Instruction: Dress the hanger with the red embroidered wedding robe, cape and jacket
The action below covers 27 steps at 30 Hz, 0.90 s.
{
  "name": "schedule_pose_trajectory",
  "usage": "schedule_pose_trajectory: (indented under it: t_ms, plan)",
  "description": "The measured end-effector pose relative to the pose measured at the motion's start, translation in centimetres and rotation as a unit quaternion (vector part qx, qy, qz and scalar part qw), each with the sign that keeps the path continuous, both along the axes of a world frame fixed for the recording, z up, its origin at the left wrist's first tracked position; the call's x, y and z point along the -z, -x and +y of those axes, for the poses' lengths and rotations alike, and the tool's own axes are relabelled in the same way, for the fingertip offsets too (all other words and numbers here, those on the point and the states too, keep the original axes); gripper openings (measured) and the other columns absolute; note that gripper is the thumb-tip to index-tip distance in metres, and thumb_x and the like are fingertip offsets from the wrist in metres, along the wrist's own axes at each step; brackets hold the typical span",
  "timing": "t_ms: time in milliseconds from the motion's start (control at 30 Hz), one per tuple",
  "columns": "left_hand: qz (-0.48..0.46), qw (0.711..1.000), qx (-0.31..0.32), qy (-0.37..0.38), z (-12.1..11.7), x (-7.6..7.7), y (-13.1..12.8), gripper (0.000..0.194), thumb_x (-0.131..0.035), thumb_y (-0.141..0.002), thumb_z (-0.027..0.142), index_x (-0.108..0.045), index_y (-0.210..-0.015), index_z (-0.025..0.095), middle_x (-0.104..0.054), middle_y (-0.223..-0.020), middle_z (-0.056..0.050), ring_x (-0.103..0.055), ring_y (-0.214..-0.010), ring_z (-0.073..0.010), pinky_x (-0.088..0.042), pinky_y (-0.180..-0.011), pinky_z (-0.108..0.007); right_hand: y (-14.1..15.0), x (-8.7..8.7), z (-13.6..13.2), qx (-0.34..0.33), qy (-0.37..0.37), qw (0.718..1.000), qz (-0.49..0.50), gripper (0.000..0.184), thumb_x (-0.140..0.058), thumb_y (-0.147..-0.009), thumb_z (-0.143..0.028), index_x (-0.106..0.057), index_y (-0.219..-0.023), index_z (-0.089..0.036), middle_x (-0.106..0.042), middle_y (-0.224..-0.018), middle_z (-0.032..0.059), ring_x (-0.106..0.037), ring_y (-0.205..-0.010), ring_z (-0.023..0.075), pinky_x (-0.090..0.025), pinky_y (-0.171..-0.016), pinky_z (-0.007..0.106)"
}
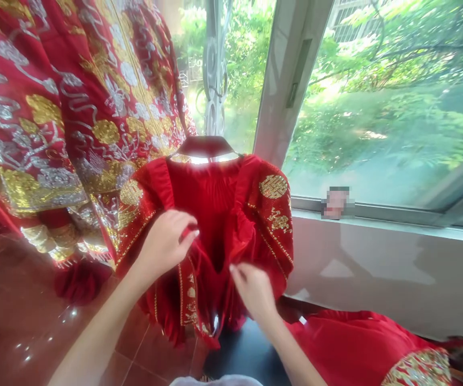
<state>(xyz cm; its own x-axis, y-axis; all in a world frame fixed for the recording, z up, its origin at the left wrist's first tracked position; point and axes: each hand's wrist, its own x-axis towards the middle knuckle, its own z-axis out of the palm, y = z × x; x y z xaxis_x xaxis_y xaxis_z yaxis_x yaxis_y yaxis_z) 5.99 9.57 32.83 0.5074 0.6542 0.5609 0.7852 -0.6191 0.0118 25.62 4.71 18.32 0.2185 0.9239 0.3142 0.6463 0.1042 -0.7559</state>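
Note:
In front of me a red jacket [274, 236] with gold embroidery and ruffled edges hangs on a dark hanger [207, 145], its front parted. My left hand [169, 238] is at the left front edge, fingers curled with red cloth between thumb and fingertips. Lower down, my right hand [253, 289] pinches the right front edge of the same jacket near the bottom of the opening. What the fingertips cover is partly hidden and slightly blurred.
Red garments [106, 102] with gold and silver sequins hang close on the left. A red embroidered cloth [356, 343] lies at lower right, beside a dark flat surface [243, 354]. Behind are a window frame [291, 96] and sill [396, 225] with a blurred-out item. Tiled floor [122, 359] shows below.

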Motion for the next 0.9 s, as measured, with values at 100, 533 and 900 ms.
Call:
schedule_pose_trajectory:
  t_ms: [100,533,900]
  plan:
    - [-0.140,0.966,-0.167,-0.140,1.3,0.2,-2.2,0.033,-0.054,-0.089,0.034,-0.056,-0.112,0.011,-0.061,-0.111,-0.016,-0.054,-0.104,-0.0298,-0.042,-0.094,-0.044,-0.1,-6.9,2.8,0.183,-0.231,0.955,0.045,0.035,-0.047,-0.091,-0.041,-0.061,-0.111,-0.016,-0.064,-0.108,0.0137,-0.062,-0.085,0.0211,-0.050,-0.075,0.032]
    - [-0.066,0.922,-0.374,-0.079,2.7,-7.2,6.8,0.036,-0.030,-0.089,0.015,-0.064,-0.096,0.003,-0.066,-0.091,-0.020,-0.065,-0.093,-0.0357,-0.049,-0.086,-0.051,-10.6,-17.5,7.7,0.215,-0.176,0.949,-0.146,0.040,-0.031,-0.079,-0.011,-0.066,-0.098,-0.013,-0.065,-0.088,0.0150,-0.057,-0.080,0.0245,-0.043,-0.076,0.036]
    - [-0.009,0.950,-0.306,0.056,9.8,-6.0,11.5,0.022,-0.037,-0.086,0.014,-0.059,-0.083,0.013,-0.064,-0.085,-0.013,-0.061,-0.088,-0.0233,-0.046,-0.088,-0.034,-17.0,-17.2,13.9,0.005,-0.012,0.988,-0.157,0.024,-0.040,-0.070,-0.014,-0.065,-0.069,-0.013,-0.065,-0.071,0.0045,-0.054,-0.067,0.0166,-0.037,-0.061,0.024]
